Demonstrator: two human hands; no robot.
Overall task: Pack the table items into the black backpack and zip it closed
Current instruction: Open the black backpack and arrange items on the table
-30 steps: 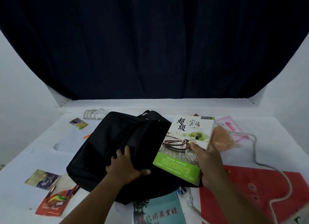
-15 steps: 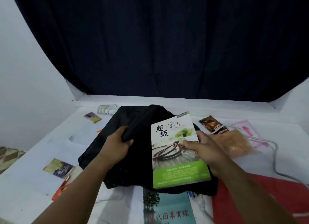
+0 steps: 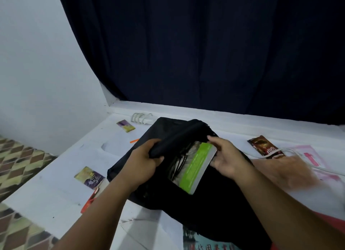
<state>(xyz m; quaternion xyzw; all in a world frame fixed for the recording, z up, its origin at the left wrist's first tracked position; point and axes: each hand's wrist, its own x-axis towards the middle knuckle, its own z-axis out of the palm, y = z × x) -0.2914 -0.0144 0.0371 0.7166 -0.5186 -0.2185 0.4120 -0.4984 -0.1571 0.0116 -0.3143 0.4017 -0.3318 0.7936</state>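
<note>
White bench [image 3: 56,190]: your left hand [image 3: 143,164] grips the black backpack [image 3: 214,203] flap, right hand [image 3: 226,161] fingers pinch the green book [image 3: 196,167], half inside. Push it fully in next.

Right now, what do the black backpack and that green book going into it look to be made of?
Black backpack: looks like soft woven fabric, matte; it folds and bunches where the left hand grips its flap. Green book: seemingly a paperback, with a slightly glossy printed cover and a pale page edge; the right hand holds it.
</note>
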